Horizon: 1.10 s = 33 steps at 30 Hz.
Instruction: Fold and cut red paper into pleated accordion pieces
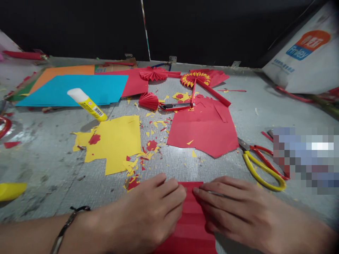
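A strip of red paper (194,225) with crosswise creases lies in front of me at the near edge of view. My left hand (159,211) has its curled fingers closed on the paper's left side, close to the far end. On the opposite side my right hand (238,208) grips the paper, its fingers pressed together along the edge. A thin greyish line shows between the right fingers; I cannot make out what it is. Both thumbs are mostly hidden. Beyond the hands lies a larger red sheet (203,128), and left of it a cut yellow sheet (119,141).
Scissors (262,162) with red and yellow handles lie at right. A glue stick (88,106) stands tilted near blue sheets (79,88). A utility knife (176,106), pleated red fans (153,73) and paper scraps lie beyond. A white bag (304,53) stands at back right.
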Available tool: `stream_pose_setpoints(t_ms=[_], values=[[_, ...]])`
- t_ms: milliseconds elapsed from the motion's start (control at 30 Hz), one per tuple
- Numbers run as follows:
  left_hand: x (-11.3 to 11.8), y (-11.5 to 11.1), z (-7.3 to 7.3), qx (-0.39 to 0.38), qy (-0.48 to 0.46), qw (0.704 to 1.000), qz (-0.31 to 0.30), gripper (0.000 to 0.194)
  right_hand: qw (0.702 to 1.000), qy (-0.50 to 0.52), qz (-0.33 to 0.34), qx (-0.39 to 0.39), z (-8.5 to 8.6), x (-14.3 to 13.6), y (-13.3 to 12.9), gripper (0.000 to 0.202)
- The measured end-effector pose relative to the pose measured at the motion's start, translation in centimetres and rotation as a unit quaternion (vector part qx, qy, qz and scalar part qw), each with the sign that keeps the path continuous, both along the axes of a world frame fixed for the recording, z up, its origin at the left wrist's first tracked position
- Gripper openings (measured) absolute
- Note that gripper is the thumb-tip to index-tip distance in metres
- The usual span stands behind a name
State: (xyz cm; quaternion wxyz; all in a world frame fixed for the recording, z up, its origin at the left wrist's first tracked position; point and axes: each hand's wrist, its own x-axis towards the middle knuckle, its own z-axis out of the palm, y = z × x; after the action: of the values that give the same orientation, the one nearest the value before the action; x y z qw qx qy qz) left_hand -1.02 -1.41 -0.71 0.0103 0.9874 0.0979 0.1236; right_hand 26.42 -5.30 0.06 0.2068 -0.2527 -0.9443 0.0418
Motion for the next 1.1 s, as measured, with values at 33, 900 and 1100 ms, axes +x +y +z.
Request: stream_pose_setpoints(t_ms=[33,900,1100], values=[[0.0,-0.2,0.0,-0.006,-0.003,1.000,0.009,0.015,1.000,0.000,0.005,0.000,0.0,-0.1,-0.3,0.031],[0.2,0.3,-0.4,0.000,0.037,0.999,-0.025,0.028,0.990,-0.084,-0.015,0.113,-1.8,-1.1,-3.0,0.058],[0.4,0.3,-0.2,-0.014,0.029,0.999,-0.007,0.027,0.992,-0.056,-0.050,0.106,-2.3,-1.3,-3.3,0.059]])
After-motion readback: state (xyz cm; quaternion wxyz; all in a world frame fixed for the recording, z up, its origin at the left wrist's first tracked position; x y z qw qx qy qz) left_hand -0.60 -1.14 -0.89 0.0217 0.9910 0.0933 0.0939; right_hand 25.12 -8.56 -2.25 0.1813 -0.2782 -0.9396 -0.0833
